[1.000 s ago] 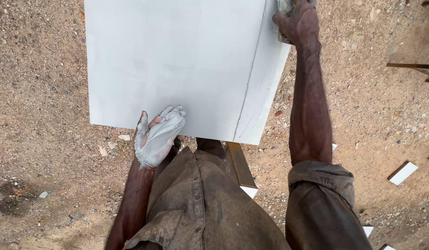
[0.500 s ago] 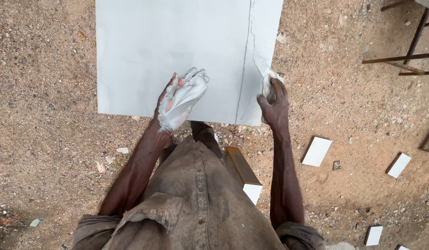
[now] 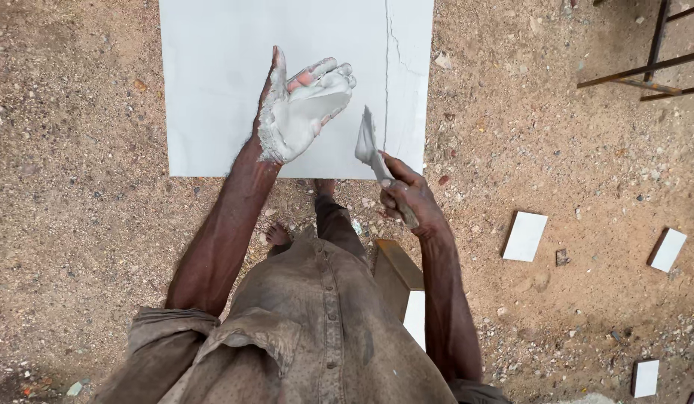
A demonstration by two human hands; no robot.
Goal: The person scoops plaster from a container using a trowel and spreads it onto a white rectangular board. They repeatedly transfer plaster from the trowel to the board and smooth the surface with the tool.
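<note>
Above the pale slab (image 3: 234, 82), left hand (image 3: 302, 112) spread flat, plaster-coated; right hand (image 3: 407, 198) grip pinching a trowel (image 3: 369, 146)

Left hand (image 3: 298, 112), palm up and caked in white paste, hovers over the big pale grey tile (image 3: 219, 82) near its front edge; right hand (image 3: 408, 200) grips what looks like a small metal putty knife (image 3: 369, 146).

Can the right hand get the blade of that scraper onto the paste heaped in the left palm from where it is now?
Probably yes. The right hand holds the scraper blade-up beside the open left hand, whose palm carries the white paste. Only open air shows between them above the large tile.
</note>
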